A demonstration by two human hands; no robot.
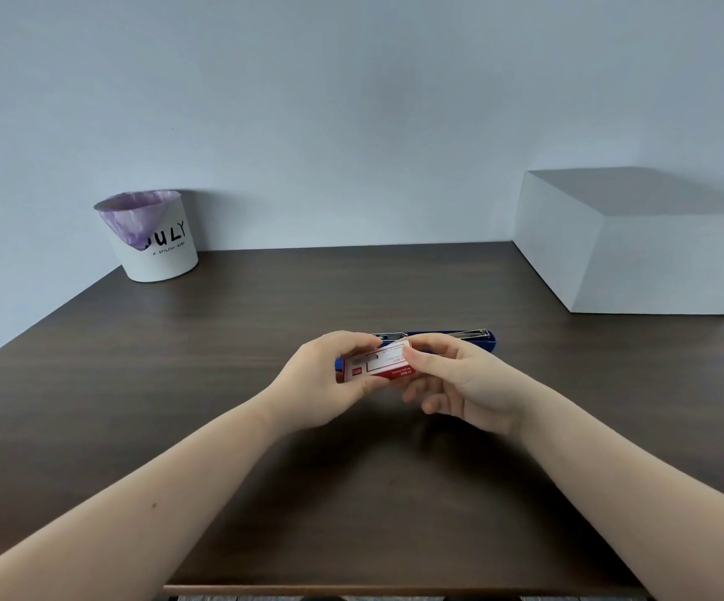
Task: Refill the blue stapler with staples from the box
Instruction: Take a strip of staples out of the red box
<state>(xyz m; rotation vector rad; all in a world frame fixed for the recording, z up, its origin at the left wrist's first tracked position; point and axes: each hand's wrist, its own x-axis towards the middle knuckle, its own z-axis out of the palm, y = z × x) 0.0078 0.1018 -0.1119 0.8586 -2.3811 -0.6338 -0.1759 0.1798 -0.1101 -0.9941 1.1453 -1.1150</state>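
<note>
A small red and white staple box (379, 363) is held above the middle of the dark wooden table (178, 362). My left hand (325, 383) grips its left end, thumb below and fingers on top. At the box's right end my right hand (459, 379) pinches it with thumb and forefinger. Just behind the box and my hands lies the blue stapler (477, 337), flat on the table with its metal staple channel showing on top. My hands hide its middle part.
A white paper bin (158, 245) with a purple liner stands at the table's back left against the wall. A large white box (637, 240) sits at the back right. The table's near edge (394, 589) runs along the bottom.
</note>
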